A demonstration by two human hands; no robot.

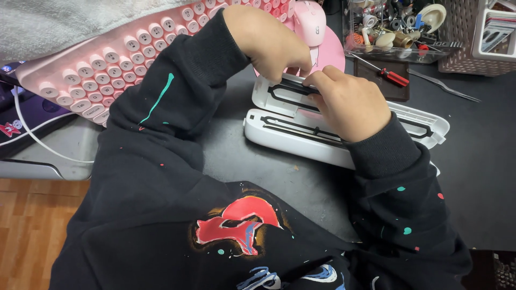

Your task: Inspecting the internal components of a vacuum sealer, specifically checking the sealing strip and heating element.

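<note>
While both wrists bend inward, left hand and right hand fingers pinch the white casing's black strip

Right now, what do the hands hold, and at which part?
Both hands, left hand and right hand, pinch the black strip on the white case, near its upper edge.

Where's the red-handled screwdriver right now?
The red-handled screwdriver lies upper right in the head view, on a dark rectangular tray, just beyond the right hand.
</note>
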